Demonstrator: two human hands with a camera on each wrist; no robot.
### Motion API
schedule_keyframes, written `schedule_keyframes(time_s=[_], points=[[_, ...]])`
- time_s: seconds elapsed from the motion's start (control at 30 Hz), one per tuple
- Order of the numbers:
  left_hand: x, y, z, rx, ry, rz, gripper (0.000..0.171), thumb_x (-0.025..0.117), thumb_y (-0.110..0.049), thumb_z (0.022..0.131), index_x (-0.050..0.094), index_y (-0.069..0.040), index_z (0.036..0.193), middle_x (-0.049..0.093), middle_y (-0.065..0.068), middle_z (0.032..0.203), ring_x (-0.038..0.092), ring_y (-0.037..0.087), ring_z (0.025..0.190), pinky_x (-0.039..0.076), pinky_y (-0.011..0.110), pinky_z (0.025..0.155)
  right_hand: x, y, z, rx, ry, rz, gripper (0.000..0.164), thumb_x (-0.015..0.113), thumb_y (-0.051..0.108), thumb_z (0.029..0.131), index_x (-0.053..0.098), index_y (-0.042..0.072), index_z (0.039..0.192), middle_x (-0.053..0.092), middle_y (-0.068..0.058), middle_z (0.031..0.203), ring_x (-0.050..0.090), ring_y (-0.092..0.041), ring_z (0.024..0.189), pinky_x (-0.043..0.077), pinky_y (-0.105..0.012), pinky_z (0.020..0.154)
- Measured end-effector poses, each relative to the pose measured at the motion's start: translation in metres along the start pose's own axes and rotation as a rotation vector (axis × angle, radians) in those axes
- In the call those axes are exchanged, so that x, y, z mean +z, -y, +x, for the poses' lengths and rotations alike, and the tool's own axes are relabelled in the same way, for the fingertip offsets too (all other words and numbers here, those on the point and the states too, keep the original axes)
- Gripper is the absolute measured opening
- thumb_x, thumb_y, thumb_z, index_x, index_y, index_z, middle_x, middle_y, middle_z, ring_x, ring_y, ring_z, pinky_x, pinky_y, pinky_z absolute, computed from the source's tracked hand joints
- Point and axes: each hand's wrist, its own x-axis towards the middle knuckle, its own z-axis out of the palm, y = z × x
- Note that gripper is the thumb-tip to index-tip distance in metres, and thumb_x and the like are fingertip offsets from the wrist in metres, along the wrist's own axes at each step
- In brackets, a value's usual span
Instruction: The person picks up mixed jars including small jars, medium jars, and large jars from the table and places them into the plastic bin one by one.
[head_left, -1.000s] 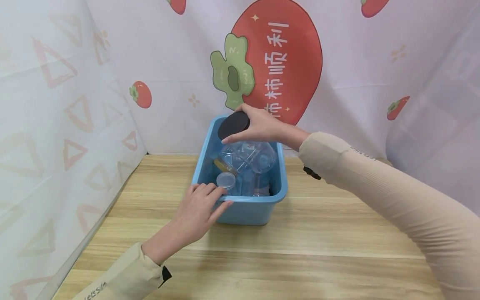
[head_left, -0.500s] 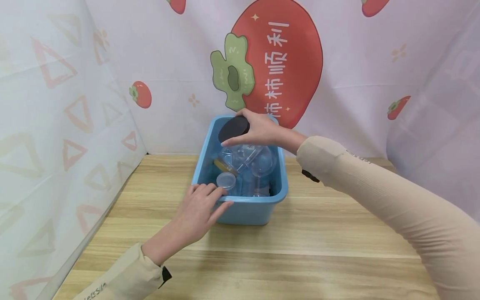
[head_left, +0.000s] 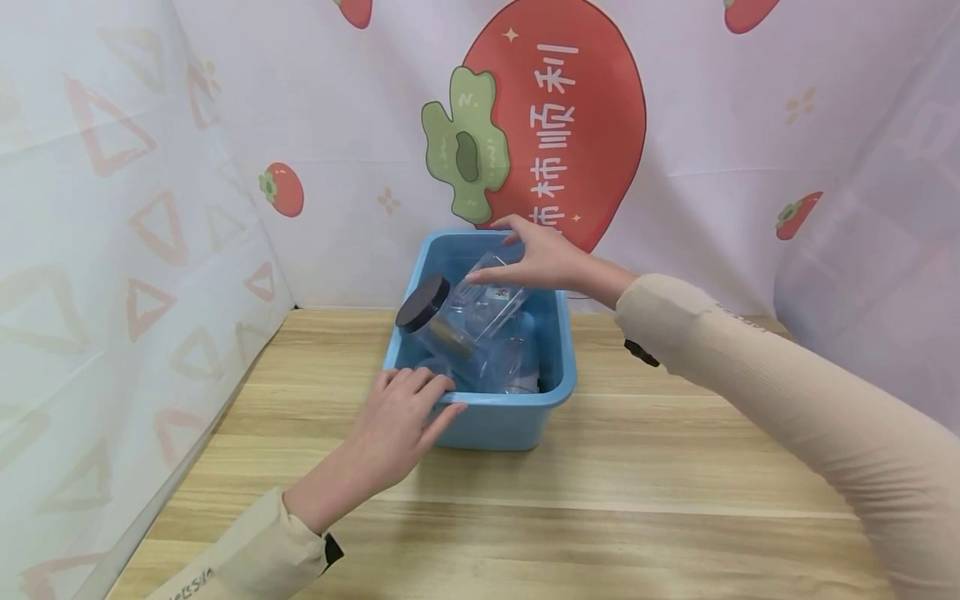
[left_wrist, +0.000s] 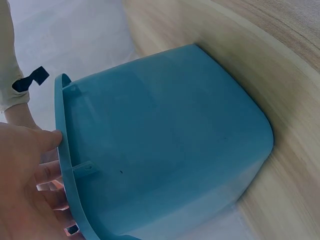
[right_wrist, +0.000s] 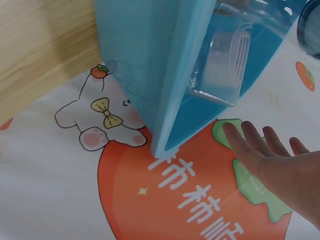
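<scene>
My left hand (head_left: 405,417) grips the near rim of a blue plastic bin (head_left: 491,423), fingers over the edge and thumb outside. The left wrist view shows the bin's outer wall (left_wrist: 165,140) beside that hand. Over the bin's far part hovers my right hand (head_left: 543,260), fingers apart and holding nothing. A clear jar with a black lid (head_left: 423,304) leans, tilted, at the bin's left side. Behind it is a clear plastic box (head_left: 491,312), also seen as a clear container (right_wrist: 220,65) in the right wrist view. The right hand (right_wrist: 280,165) is apart from both.
Several other clear plastic containers (head_left: 517,358) lie jumbled in the bin, their outlines hard to separate. The bin stands on a wooden table (head_left: 637,483), close to a white backdrop (head_left: 345,242) printed with red fruit. A white side sheet (head_left: 150,333) borders the left.
My right hand has let go of the black-lidded jar and moved slightly right. The jar now leans further left and nearer in the bin. The left hand has stayed on the rim.
</scene>
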Motion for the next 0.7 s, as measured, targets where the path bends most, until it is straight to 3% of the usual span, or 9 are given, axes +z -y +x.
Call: schedule_keyframes(time_s=[0.27, 0.7], points=[[0.001, 0.0, -0.002, 0.082, -0.104, 0.046, 0.02, 0.078, -0.029, 0.098, 0.071, -0.013, 0.109, 0.066, 0.001, 0.095, 0.06, 0.023, 0.087, 0.049, 0.046, 0.085, -0.01, -0.015, -0.008, -0.012, -0.038, 0.013, 0.092, 0.082, 0.051, 0.086, 0.038, 0.017, 0.16, 0.051, -0.015, 0.156, 0.061, -0.038, 0.131, 0.054, -0.057, 0.103], [-0.003, -0.001, 0.0, 0.12, -0.144, 0.047, 0.018, 0.079, -0.027, 0.097, 0.072, -0.012, 0.105, 0.067, 0.001, 0.095, 0.06, 0.023, 0.085, 0.05, 0.046, 0.083, -0.018, -0.029, -0.023, -0.023, -0.09, 0.037, 0.082, 0.076, 0.045, 0.094, 0.039, 0.016, 0.161, 0.053, -0.017, 0.155, 0.061, -0.042, 0.132, 0.054, -0.057, 0.102]])
